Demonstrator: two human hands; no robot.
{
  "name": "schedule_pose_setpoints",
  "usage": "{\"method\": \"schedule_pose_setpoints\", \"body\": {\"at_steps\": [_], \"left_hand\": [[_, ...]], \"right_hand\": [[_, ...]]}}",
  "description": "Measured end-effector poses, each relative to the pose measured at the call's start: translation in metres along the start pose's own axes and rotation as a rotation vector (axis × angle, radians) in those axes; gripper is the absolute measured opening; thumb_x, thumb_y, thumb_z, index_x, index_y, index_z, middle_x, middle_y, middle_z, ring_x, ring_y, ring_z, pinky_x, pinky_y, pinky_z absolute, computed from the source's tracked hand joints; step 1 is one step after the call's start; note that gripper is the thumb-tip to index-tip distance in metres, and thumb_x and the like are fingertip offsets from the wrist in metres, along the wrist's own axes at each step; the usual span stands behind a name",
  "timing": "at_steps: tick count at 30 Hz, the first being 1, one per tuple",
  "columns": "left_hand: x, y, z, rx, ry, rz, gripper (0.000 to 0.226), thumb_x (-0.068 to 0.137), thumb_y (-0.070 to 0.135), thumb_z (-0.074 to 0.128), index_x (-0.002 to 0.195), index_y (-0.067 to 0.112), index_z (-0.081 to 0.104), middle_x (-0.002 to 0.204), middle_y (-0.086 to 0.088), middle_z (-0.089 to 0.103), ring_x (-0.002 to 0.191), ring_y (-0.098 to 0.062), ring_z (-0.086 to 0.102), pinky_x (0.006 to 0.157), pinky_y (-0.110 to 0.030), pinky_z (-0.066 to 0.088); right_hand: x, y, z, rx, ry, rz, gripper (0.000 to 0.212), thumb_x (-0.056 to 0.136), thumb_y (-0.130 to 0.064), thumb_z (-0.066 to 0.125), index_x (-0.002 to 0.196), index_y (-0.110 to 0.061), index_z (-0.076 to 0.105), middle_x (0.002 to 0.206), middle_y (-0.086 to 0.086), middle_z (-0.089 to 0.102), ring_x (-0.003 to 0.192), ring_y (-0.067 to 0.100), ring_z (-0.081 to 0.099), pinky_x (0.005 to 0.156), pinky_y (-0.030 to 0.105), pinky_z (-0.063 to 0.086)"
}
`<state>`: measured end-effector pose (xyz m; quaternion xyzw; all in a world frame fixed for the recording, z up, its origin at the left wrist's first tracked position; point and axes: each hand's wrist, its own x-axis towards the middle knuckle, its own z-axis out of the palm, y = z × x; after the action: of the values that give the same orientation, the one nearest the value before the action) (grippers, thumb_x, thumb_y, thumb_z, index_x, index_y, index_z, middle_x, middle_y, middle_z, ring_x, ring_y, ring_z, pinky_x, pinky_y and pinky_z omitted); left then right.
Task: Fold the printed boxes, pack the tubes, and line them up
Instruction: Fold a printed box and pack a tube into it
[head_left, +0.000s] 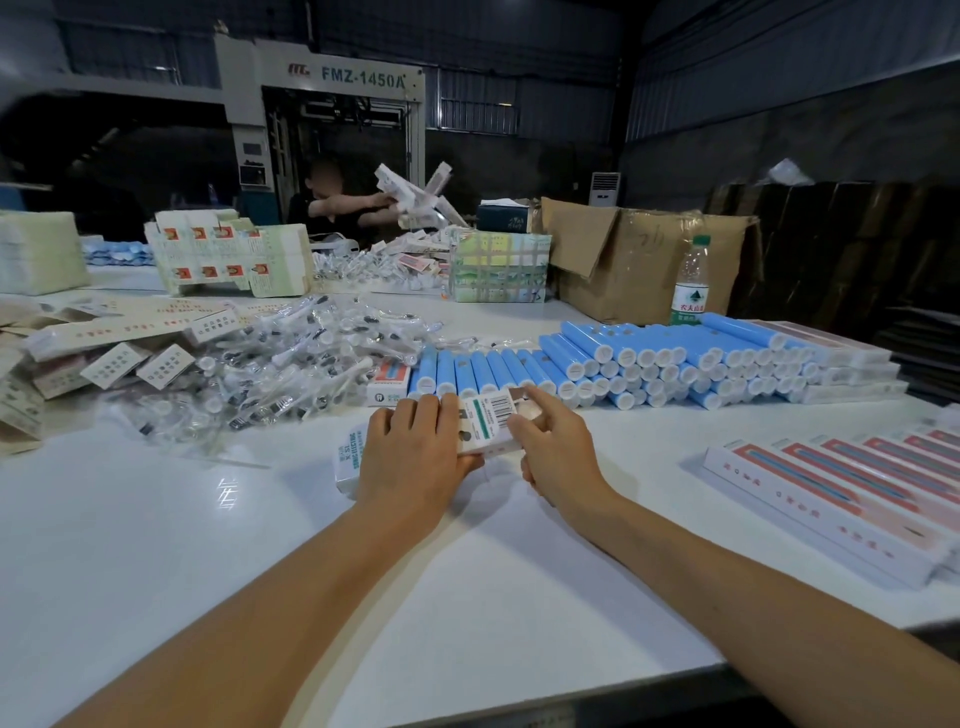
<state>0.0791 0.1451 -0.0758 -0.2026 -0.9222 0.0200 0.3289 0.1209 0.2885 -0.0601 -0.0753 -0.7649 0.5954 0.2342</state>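
A white printed box (485, 421) with a barcode lies on the white table (467, 597) in front of me. My left hand (413, 452) grips its left part, fingers curled over the top. My right hand (556, 447) pinches the box's right end near a flap. Just behind the box lies a large stack of blue tubes (649, 364) with white caps. A row of packed pink-and-white boxes (852, 488) is lined up at the right.
A heap of bagged brush heads (291, 364) and flat box blanks (104, 343) lie at the left. Stacked printed sheets (228, 260), a cardboard carton (639, 260) and a water bottle (691, 283) stand behind. A person (337, 208) works across the table.
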Motion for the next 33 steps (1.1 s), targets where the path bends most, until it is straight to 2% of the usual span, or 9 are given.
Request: {"method": "schedule_pose_setpoints", "body": {"at_steps": [5, 10, 13, 18, 22, 24, 27, 30, 33], "left_hand": [[0.0, 0.001, -0.003, 0.017, -0.003, -0.001, 0.075, 0.092, 0.063, 0.032, 0.147, 0.014, 0.016, 0.141, -0.004, 0.036, 0.125, -0.022, 0.037, 0.099, -0.034, 0.03], [-0.001, 0.002, -0.003, 0.041, -0.003, 0.018, 0.074, 0.093, 0.063, 0.031, 0.145, 0.013, 0.017, 0.139, -0.004, 0.038, 0.123, -0.022, 0.037, 0.097, -0.034, 0.031], [-0.001, 0.002, -0.003, 0.027, -0.006, 0.002, 0.073, 0.093, 0.063, 0.03, 0.145, 0.014, 0.019, 0.139, -0.004, 0.038, 0.123, -0.022, 0.038, 0.097, -0.033, 0.031], [0.001, 0.0, -0.003, -0.064, -0.022, -0.054, 0.069, 0.093, 0.06, 0.033, 0.144, 0.016, 0.021, 0.136, -0.002, 0.04, 0.122, -0.021, 0.04, 0.095, -0.031, 0.031], [0.002, -0.001, -0.004, -0.13, -0.008, -0.07, 0.07, 0.092, 0.059, 0.037, 0.144, 0.014, 0.025, 0.135, -0.004, 0.043, 0.121, -0.023, 0.042, 0.095, -0.033, 0.032], [0.0, 0.003, -0.003, -0.118, -0.024, -0.024, 0.071, 0.092, 0.06, 0.033, 0.145, 0.014, 0.023, 0.136, -0.004, 0.041, 0.121, -0.023, 0.04, 0.096, -0.033, 0.032], [0.0, 0.008, 0.0, -0.099, -0.048, 0.027, 0.07, 0.092, 0.06, 0.033, 0.143, 0.013, 0.023, 0.135, -0.004, 0.039, 0.12, -0.023, 0.039, 0.097, -0.033, 0.03], [0.001, 0.011, 0.0, -0.068, -0.059, 0.037, 0.069, 0.093, 0.06, 0.032, 0.142, 0.012, 0.021, 0.135, -0.005, 0.038, 0.12, -0.023, 0.038, 0.097, -0.034, 0.029], [-0.002, 0.015, -0.002, -0.036, -0.061, 0.065, 0.07, 0.094, 0.061, 0.026, 0.141, 0.009, 0.021, 0.135, -0.006, 0.037, 0.12, -0.024, 0.037, 0.097, -0.034, 0.028]], "right_hand": [[-0.003, -0.002, 0.002, 0.046, 0.028, -0.017, 0.017, 0.092, -0.011, 0.055, 0.096, -0.025, 0.063, 0.089, 0.001, 0.067, 0.052, 0.002, 0.051, 0.044, 0.016, 0.038], [-0.005, -0.003, 0.003, 0.128, -0.043, -0.008, 0.036, 0.095, -0.005, 0.047, 0.075, -0.031, 0.062, 0.08, -0.007, 0.066, 0.045, -0.007, 0.051, 0.041, 0.008, 0.035], [-0.003, -0.004, 0.001, 0.123, -0.096, 0.002, 0.029, 0.096, -0.006, 0.047, 0.089, -0.023, 0.069, 0.085, -0.004, 0.067, 0.053, -0.008, 0.055, 0.046, 0.009, 0.04], [0.002, 0.003, -0.005, -0.451, 0.094, -0.336, 0.041, 0.092, -0.033, 0.058, 0.132, -0.025, 0.053, 0.116, -0.008, 0.04, 0.101, 0.009, 0.049, 0.081, 0.026, 0.047], [0.012, -0.001, -0.008, 0.156, 0.113, 0.051, 0.076, 0.082, -0.03, 0.072, 0.145, -0.024, 0.029, 0.137, 0.005, 0.044, 0.115, 0.018, 0.051, 0.091, 0.034, 0.048], [0.016, -0.003, -0.007, 0.668, -0.073, 0.437, 0.056, 0.084, -0.017, 0.069, 0.134, -0.008, 0.044, 0.117, 0.018, 0.064, 0.102, 0.029, 0.063, 0.071, 0.038, 0.057], [0.018, -0.001, -0.007, 0.833, -0.115, 0.519, 0.017, 0.087, 0.0, 0.06, 0.104, 0.005, 0.058, 0.094, 0.02, 0.071, 0.08, 0.028, 0.069, 0.054, 0.033, 0.057], [0.017, 0.003, -0.001, 0.514, -0.019, 0.338, 0.009, 0.09, 0.001, 0.056, 0.098, 0.002, 0.058, 0.096, 0.019, 0.069, 0.078, 0.027, 0.069, 0.058, 0.035, 0.058], [0.008, 0.01, 0.01, -0.304, 0.034, -0.047, 0.017, 0.098, -0.013, 0.04, 0.098, -0.004, 0.055, 0.089, 0.01, 0.064, 0.085, 0.028, 0.064, 0.072, 0.043, 0.055]]}}
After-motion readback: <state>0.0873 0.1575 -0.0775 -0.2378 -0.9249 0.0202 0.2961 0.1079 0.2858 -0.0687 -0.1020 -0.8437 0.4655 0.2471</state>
